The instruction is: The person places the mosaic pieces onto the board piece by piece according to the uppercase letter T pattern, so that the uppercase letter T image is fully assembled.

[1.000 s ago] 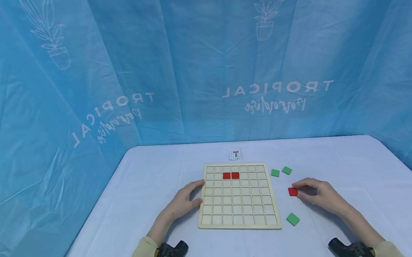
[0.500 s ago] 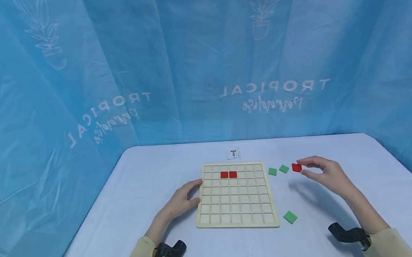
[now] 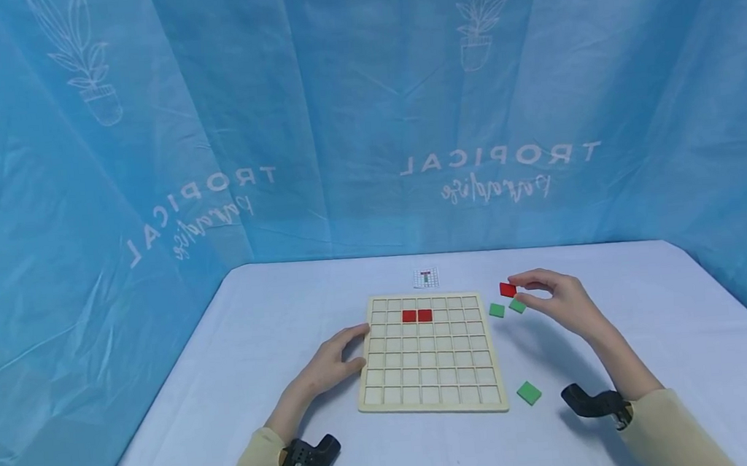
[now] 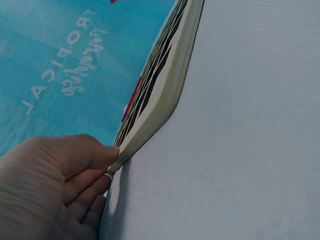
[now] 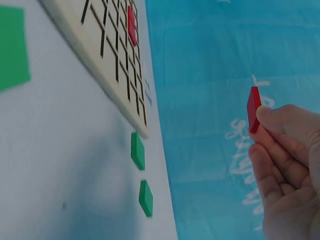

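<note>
My right hand pinches a red square tile between thumb and fingertips. The tile is raised off the table, as the right wrist view shows. My left hand rests at the left edge of a pale wooden grid board. Its thumb and fingertips touch that edge, spread apart along it. Two red tiles sit side by side in the board's second row. Beside its right edge lie two green tiles, one partly behind the right hand's thumb.
Another green tile lies near the board's lower right corner. Behind the board is a small printed grid card with a red and green T pattern. A blue curtain hangs along the back and sides of the white table.
My right hand has lifted the red tile from the table at the board's right. It carried the tile away from me, then left above the green tiles. The left hand stays put.
</note>
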A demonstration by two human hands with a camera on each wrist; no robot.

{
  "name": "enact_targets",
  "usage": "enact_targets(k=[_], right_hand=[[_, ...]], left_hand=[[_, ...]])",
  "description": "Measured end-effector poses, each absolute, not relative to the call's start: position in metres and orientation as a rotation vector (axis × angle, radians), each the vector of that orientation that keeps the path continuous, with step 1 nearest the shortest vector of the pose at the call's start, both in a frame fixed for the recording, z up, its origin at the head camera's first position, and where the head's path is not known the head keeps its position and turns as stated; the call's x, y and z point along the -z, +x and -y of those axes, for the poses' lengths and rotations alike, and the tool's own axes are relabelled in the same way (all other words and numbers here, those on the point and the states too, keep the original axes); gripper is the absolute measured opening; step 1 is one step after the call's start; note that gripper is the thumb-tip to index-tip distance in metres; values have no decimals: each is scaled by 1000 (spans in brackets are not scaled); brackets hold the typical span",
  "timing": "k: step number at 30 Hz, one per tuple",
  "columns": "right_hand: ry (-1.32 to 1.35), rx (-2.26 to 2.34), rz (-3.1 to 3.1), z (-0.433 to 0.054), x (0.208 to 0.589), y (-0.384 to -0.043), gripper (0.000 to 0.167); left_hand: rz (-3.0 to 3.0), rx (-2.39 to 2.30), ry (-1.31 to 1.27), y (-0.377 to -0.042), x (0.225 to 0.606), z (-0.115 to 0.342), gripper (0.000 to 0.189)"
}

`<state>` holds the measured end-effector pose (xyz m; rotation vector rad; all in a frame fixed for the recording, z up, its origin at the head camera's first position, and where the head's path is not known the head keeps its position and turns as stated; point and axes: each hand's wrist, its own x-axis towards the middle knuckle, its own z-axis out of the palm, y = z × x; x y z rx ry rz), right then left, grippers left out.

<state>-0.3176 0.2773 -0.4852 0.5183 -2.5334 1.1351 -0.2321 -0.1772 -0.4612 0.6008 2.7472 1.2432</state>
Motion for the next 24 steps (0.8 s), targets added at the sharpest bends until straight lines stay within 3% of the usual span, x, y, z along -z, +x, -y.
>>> enact_targets(k=[8,24], right_hand=[[572,-1342,2540,-205,407,-271,34],[578,-1488,2545,-160,408,-286,30]], left_hand=[[-2759,-1230,575,-233,463,176,59],[-2751,-1240,603,-231,460,176,58]])
